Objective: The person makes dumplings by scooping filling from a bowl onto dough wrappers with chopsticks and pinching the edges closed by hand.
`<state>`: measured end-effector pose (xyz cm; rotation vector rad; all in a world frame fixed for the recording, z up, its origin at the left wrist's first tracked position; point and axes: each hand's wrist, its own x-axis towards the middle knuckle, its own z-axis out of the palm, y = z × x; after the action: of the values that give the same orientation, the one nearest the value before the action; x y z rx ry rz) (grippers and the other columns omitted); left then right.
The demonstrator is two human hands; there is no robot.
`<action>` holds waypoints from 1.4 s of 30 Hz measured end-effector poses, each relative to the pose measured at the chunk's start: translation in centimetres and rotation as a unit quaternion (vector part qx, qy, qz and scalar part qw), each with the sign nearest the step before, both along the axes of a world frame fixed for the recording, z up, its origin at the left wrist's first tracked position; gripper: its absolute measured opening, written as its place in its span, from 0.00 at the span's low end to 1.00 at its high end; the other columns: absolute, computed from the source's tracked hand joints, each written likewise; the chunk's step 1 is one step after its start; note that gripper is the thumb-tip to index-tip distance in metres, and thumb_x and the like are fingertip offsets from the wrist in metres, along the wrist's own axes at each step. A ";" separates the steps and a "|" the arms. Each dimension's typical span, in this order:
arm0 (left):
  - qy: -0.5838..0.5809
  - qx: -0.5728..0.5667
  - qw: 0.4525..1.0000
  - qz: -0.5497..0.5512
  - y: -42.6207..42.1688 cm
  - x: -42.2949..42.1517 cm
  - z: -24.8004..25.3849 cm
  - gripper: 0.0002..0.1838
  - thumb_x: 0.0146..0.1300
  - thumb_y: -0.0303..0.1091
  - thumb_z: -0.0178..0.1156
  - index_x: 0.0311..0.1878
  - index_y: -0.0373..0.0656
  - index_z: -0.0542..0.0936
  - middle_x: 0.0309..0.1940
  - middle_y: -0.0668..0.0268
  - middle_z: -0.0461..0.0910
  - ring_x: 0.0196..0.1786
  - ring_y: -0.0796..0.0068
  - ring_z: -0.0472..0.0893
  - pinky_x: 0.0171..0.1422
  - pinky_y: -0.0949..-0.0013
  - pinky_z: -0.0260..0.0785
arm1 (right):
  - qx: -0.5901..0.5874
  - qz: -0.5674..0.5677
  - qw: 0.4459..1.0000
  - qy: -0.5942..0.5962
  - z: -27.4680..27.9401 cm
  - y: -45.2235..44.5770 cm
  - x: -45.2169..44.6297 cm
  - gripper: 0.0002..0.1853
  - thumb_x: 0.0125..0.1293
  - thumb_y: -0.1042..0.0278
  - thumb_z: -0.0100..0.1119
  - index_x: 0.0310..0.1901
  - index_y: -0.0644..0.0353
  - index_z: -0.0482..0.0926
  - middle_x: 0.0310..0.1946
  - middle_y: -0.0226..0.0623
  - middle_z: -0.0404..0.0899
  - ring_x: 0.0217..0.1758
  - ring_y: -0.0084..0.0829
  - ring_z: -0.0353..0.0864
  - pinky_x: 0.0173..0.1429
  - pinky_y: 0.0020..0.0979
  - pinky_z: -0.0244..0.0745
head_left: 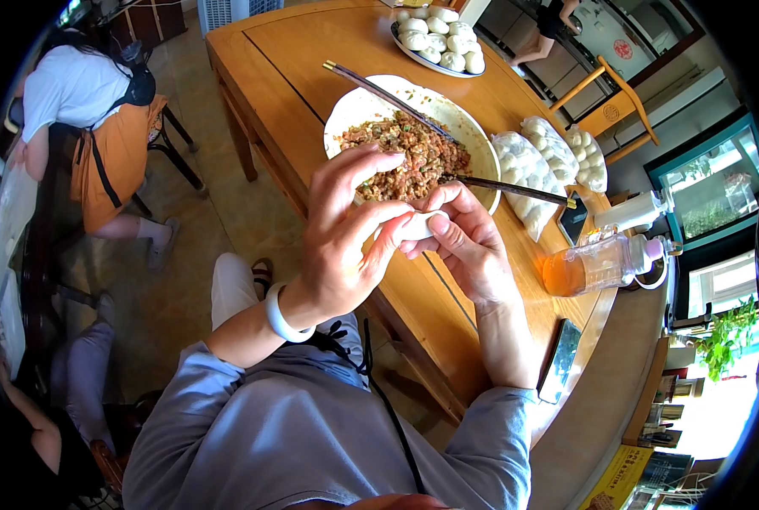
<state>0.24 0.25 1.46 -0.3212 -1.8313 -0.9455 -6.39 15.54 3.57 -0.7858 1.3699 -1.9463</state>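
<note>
Pinches white dough piece (417,226) with thumbs and fingertips of left hand (337,238) and right hand (473,246), at 6 o'clock from bowl (486,155) of minced filling (409,146) on surface (434,336), with amber-liquid bottle (590,264) at 4 o'clock.

Holds bare, arch-fingered left grip (341,225) in a pinch, close beside bare right grip (471,242), likewise pinched. Extends both grey-blue-sleeved arms (241,342) forward, converging.

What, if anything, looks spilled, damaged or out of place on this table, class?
Nothing looks clearly spilled or damaged. One mild oddity is the chopsticks in the bowl of filling: they stick out over the rim in different directions, at the picture's upper left and at the right, rather than lying together.
</note>
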 end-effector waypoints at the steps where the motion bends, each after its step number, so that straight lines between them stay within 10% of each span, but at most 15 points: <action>1: -0.004 -0.002 1.000 0.000 0.0 0.0 -0.1 0.08 0.48 0.20 0.63 0.33 0.39 0.77 0.53 0.56 0.70 0.59 0.54 0.67 0.58 0.58 0.64 | 0.002 0.000 1.000 0.002 0.0 0.0 0.0 0.07 0.68 0.70 0.48 0.45 0.61 0.67 0.37 0.40 0.78 0.40 0.30 0.79 0.46 0.29 0.75; 11: -0.048 0.005 0.998 -0.044 -0.4 0.1 -0.4 0.13 0.52 0.29 0.64 0.43 0.41 0.80 0.62 0.52 0.64 0.63 0.53 0.64 0.64 0.57 0.57 | -0.007 0.006 1.000 0.005 -0.4 -0.1 -0.1 0.08 0.68 0.70 0.48 0.46 0.61 0.67 0.38 0.40 0.77 0.40 0.30 0.79 0.46 0.29 0.75; 24: -0.018 0.003 0.999 -0.027 -0.2 -0.4 -0.4 0.02 0.53 0.25 0.62 0.31 0.38 0.79 0.59 0.53 0.69 0.61 0.56 0.68 0.63 0.61 0.60 | -0.001 0.025 1.000 0.011 -0.2 -0.1 0.0 0.10 0.67 0.71 0.50 0.47 0.60 0.65 0.39 0.41 0.76 0.41 0.31 0.79 0.47 0.29 0.75; 33: -0.120 0.041 0.980 -0.156 -0.8 -1.0 -1.8 0.43 0.56 0.58 0.57 0.68 0.42 0.57 0.70 0.48 0.45 0.71 0.49 0.51 0.70 0.53 0.46 | -0.054 0.030 0.993 -0.097 -0.2 -0.1 0.1 0.10 0.65 0.72 0.52 0.47 0.58 0.67 0.45 0.41 0.75 0.47 0.31 0.76 0.49 0.30 0.73; 42: -0.085 -0.042 0.987 -0.129 -0.7 -1.8 -1.2 0.29 0.63 0.48 0.51 0.59 0.35 0.68 0.67 0.42 0.51 0.62 0.46 0.64 0.63 0.53 0.56 | -0.030 0.050 0.998 -0.038 -0.8 -0.1 -0.2 0.11 0.65 0.72 0.52 0.48 0.59 0.65 0.39 0.35 0.74 0.40 0.27 0.75 0.46 0.29 0.73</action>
<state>-1.61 -0.43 0.23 -0.5542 -2.0222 -1.1030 -6.59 15.46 2.81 -0.7839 1.2095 -1.9273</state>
